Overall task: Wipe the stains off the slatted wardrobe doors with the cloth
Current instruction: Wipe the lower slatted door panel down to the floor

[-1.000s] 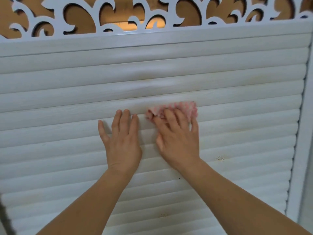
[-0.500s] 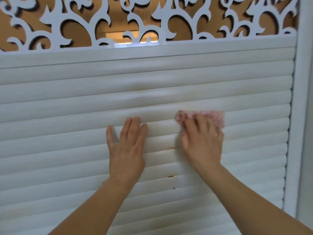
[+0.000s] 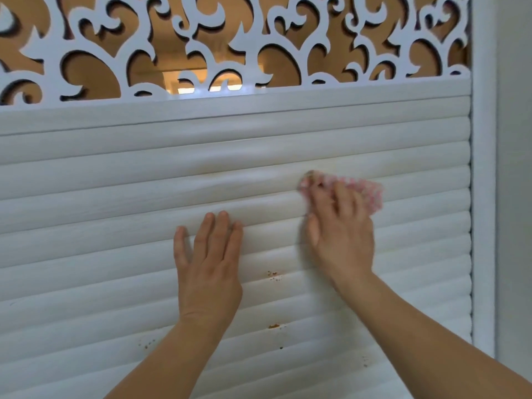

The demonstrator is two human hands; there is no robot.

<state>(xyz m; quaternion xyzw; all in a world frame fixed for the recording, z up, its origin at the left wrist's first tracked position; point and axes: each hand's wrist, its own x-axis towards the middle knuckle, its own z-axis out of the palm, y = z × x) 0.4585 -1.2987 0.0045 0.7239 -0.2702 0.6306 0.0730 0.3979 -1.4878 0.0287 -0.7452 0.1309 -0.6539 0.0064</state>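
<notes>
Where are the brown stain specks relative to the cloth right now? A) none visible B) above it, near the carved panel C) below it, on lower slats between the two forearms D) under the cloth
C: the brown specks sit on slats below the pink cloth, which the right hand presses higher up on the slatted door; more specks lie lower, beside the left hand's wrist.
</notes>
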